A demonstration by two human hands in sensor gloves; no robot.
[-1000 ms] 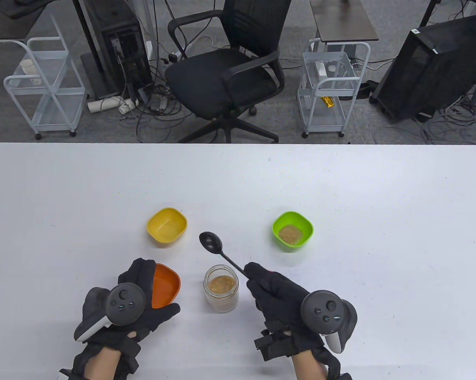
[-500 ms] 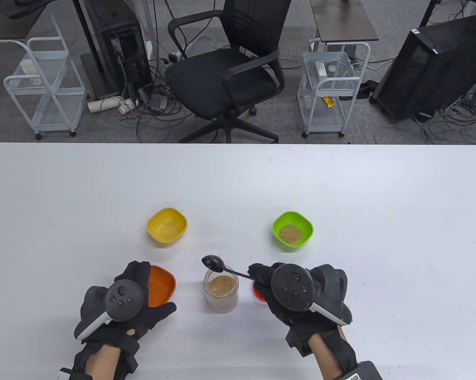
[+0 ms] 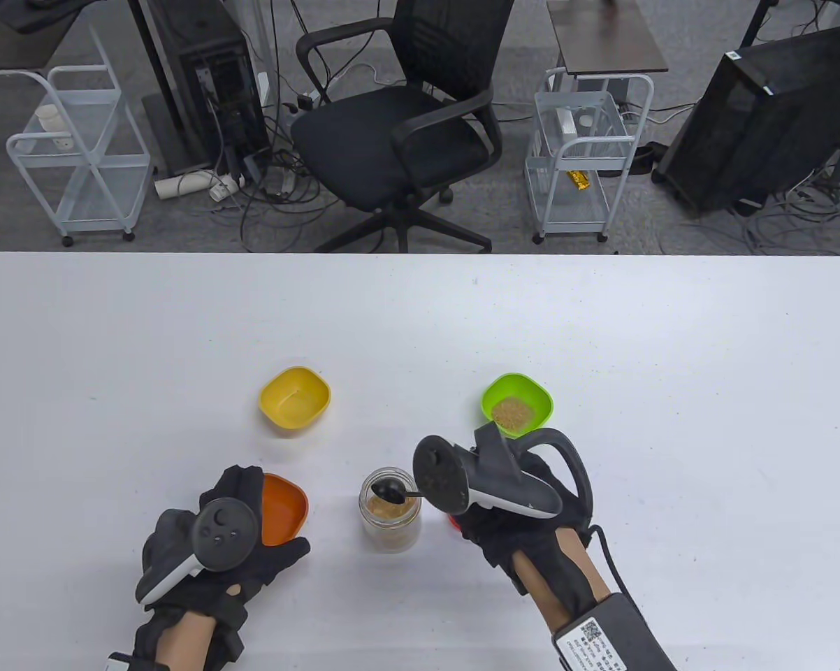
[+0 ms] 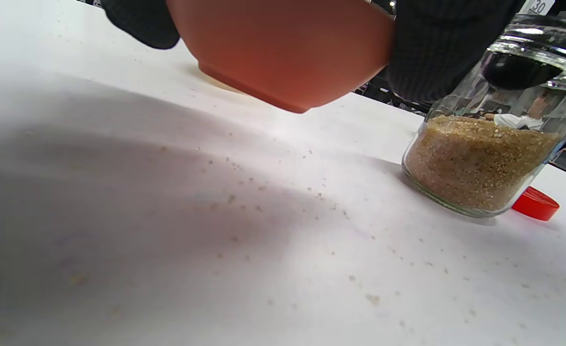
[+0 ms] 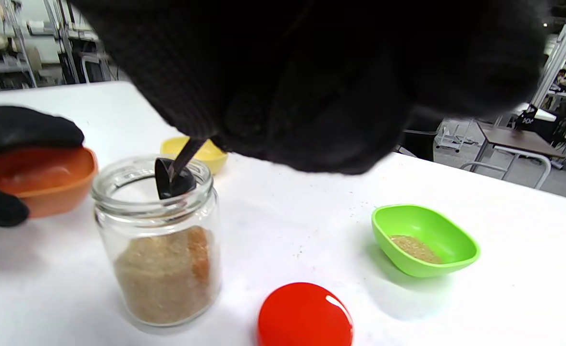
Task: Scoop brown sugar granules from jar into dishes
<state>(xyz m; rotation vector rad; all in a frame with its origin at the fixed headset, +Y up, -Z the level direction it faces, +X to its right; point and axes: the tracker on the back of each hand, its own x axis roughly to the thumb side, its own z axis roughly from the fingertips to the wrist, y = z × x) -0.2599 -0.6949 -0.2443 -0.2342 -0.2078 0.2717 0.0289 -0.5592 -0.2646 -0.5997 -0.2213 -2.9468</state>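
Note:
A glass jar (image 3: pixel 390 516) half full of brown sugar stands near the table's front; it also shows in the left wrist view (image 4: pixel 484 144) and the right wrist view (image 5: pixel 160 250). My right hand (image 3: pixel 511 510) holds a black spoon (image 3: pixel 392 491) whose bowl (image 5: pixel 173 180) sits inside the jar's mouth, above the sugar. My left hand (image 3: pixel 217 545) grips the orange dish (image 3: pixel 284 509), tilted, left of the jar (image 4: pixel 283 53). The green dish (image 3: pixel 518 405) holds sugar (image 5: pixel 415 247). The yellow dish (image 3: pixel 295 398) looks empty.
The jar's red lid (image 5: pixel 305 315) lies on the table right of the jar, under my right hand (image 4: pixel 535 203). Loose granules are scattered on the white table (image 4: pixel 244 192). An office chair (image 3: pixel 399 126) and carts stand beyond the far edge.
My right hand has rolled over and tipped the spoon down, from above the table behind the jar into the jar's mouth. The left hand and orange dish have shifted only slightly.

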